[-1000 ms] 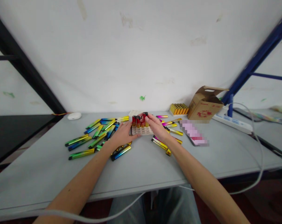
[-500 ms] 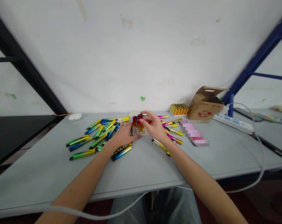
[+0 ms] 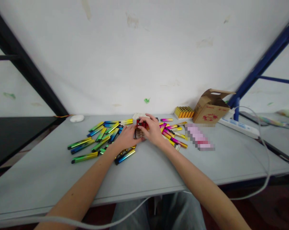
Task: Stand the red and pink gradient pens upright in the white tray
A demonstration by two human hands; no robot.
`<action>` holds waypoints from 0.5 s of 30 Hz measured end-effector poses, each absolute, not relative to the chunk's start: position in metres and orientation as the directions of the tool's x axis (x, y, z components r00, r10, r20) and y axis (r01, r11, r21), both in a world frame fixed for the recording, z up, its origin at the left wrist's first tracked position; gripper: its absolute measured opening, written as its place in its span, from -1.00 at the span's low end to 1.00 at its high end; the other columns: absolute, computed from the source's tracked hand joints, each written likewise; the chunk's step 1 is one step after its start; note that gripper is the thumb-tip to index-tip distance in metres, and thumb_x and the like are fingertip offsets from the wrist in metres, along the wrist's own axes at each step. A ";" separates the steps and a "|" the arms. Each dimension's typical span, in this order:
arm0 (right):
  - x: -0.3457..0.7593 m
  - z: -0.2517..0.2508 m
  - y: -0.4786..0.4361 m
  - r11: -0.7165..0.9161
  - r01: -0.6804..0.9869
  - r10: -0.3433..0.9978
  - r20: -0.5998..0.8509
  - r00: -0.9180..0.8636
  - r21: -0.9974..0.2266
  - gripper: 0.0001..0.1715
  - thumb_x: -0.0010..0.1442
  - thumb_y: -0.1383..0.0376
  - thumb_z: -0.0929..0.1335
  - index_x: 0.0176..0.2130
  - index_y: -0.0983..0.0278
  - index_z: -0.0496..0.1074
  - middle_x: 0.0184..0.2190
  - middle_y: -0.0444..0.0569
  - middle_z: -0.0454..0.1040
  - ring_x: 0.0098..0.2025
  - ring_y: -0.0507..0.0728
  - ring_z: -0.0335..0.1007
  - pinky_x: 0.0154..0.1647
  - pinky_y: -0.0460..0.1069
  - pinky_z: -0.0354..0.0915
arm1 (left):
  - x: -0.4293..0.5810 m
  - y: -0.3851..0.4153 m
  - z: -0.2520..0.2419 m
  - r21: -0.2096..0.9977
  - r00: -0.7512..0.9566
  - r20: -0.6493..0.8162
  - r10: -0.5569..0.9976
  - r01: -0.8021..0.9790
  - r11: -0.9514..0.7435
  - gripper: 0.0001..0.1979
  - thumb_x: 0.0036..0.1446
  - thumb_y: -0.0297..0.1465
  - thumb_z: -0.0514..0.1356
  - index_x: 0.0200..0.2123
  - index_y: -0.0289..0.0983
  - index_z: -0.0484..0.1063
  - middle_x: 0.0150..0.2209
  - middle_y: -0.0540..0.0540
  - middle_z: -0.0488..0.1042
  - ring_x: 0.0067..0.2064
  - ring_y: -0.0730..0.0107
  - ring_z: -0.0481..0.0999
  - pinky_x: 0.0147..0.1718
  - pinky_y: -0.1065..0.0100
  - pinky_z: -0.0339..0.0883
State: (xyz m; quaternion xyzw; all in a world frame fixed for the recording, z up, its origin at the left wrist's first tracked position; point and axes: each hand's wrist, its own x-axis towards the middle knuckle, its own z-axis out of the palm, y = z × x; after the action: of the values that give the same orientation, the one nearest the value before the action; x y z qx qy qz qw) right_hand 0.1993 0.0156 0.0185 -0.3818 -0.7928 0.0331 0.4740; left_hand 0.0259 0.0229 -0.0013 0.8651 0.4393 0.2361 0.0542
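Observation:
My left hand (image 3: 125,137) rests on the grey table (image 3: 144,166) with its fingers against the left side of a small pale tray of red lighters (image 3: 140,124). My right hand (image 3: 153,130) lies over the tray's right side, fingers curled round the red lighters and hiding most of the tray. Green-blue-yellow lighters (image 3: 96,137) are scattered to the left of my left hand. Pink-and-gold lighters (image 3: 174,134) lie to the right of my right hand.
A block of orange lighters (image 3: 184,111) and an open cardboard box (image 3: 212,107) stand at the back right. A blurred pink item (image 3: 199,138) lies right of the pile. A white power strip (image 3: 240,126), a white cable (image 3: 264,153) and a small white object (image 3: 77,118) are also there.
My right hand has moved left and closed over the red lighters and the tray. The left hand stayed at the tray's left side. The pink-and-gold lighters now show more fully.

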 end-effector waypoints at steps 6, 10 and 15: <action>0.202 0.017 0.018 0.657 0.651 0.636 0.743 -0.209 -0.380 -0.81 0.17 0.22 0.41 -0.18 0.20 0.49 0.09 0.06 0.37 0.26 0.25 0.10 0.25 0.20 0.10 | 0.026 0.023 -0.001 0.293 0.501 0.371 0.782 0.736 -0.610 -0.47 0.07 -0.04 0.22 -0.02 -0.29 0.35 0.01 -0.28 0.46 0.08 -0.06 0.41 0.08 0.01 0.22; 0.202 0.017 0.020 0.627 0.667 0.670 0.715 -0.199 -0.402 -0.81 0.18 0.21 0.40 -0.17 0.17 0.51 0.08 0.05 0.37 0.25 0.24 0.08 0.26 0.20 0.08 | 0.026 0.022 0.000 0.283 0.504 0.354 0.788 0.745 -0.604 -0.46 0.06 -0.06 0.23 0.00 -0.29 0.34 0.02 -0.29 0.45 0.09 -0.05 0.40 0.10 0.01 0.21; 0.203 0.017 0.020 0.616 0.680 0.672 0.715 -0.190 -0.398 -0.81 0.17 0.21 0.41 -0.18 0.16 0.53 0.08 0.04 0.36 0.25 0.25 0.08 0.26 0.21 0.09 | 0.026 0.023 -0.001 0.308 0.492 0.355 0.795 0.742 -0.596 -0.43 0.06 -0.09 0.24 0.04 -0.30 0.33 0.06 -0.30 0.43 0.12 -0.07 0.37 0.14 -0.03 0.17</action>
State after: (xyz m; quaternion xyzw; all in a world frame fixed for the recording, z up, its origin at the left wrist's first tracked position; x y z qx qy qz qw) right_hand 0.2032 0.0205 0.0170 -0.4383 -0.7714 -0.0043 0.4613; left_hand 0.0257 0.0228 -0.0012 0.8618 0.4459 0.2351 0.0568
